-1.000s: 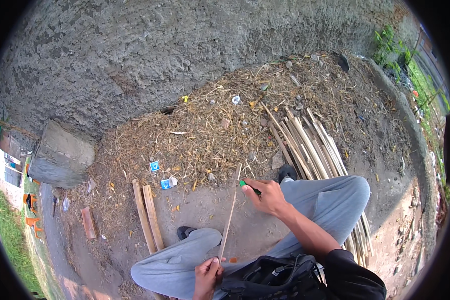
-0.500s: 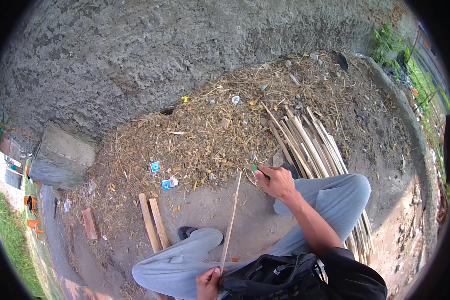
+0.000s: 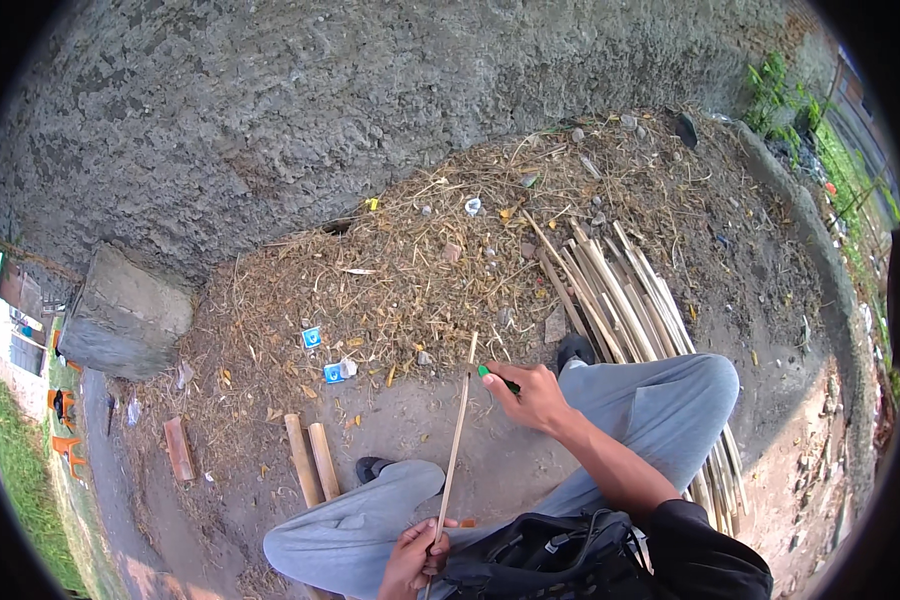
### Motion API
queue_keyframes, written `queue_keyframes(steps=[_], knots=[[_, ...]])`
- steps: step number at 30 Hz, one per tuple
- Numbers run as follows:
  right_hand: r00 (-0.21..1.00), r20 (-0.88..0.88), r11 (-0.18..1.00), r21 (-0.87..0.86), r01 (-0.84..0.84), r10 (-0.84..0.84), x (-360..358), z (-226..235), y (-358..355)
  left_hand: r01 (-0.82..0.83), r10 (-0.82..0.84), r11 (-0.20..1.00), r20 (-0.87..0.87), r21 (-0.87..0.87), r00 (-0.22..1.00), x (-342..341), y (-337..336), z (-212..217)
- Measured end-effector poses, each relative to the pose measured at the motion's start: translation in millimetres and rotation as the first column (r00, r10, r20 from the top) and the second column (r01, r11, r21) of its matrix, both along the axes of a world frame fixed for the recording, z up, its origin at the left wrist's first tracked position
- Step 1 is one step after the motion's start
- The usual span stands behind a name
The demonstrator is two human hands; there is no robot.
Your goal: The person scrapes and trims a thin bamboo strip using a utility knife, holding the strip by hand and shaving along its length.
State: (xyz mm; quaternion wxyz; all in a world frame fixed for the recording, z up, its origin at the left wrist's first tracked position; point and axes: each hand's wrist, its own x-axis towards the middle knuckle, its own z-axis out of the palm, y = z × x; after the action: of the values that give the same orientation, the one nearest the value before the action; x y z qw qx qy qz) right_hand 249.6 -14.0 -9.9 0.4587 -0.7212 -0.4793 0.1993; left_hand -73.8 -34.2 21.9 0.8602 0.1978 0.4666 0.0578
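Note:
My left hand [image 3: 415, 556] is closed round the lower part of a thin, pale bamboo strip [image 3: 455, 440], close to my lap. The strip slants upward and away from me, its far end over the litter-strewn ground. My right hand [image 3: 532, 398] is closed on a small tool with a green and black handle [image 3: 484, 371]. That handle's green end sits just right of the strip's upper part; the working end is too small to make out. Beyond my right knee lies a bundle of split bamboo strips [image 3: 620, 300].
Two thicker bamboo pieces [image 3: 322, 460] lie by my left leg. A red brick [image 3: 179, 449] and a concrete block [image 3: 130, 310] are farther left. A rough grey wall [image 3: 370, 110] rises ahead, with dry shavings [image 3: 400, 290] along its foot. A black bag [image 3: 560, 555] rests against me.
My right hand has moved left and slightly nearer to me, bringing the green-handled tool beside the strip. My left hand and the strip have shifted slightly.

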Motion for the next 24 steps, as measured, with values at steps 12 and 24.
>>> queue_keyframes(steps=[12, 24], knots=[[0.949, 0.316, 0.999, 0.036, -0.023, 0.011, 0.7, -7.2, -2.4, 0.079, 0.052, 0.899, -0.284, 0.43, 0.957, 15.8, -23.8, 24.5], [0.938, 0.341, 0.997, -0.031, 0.074, -0.06, 2.9, -32.5, 3.5, 0.118, 0.054, 0.879, -0.341, 0.462, 0.939, 17.0, -28.9, 15.1]])
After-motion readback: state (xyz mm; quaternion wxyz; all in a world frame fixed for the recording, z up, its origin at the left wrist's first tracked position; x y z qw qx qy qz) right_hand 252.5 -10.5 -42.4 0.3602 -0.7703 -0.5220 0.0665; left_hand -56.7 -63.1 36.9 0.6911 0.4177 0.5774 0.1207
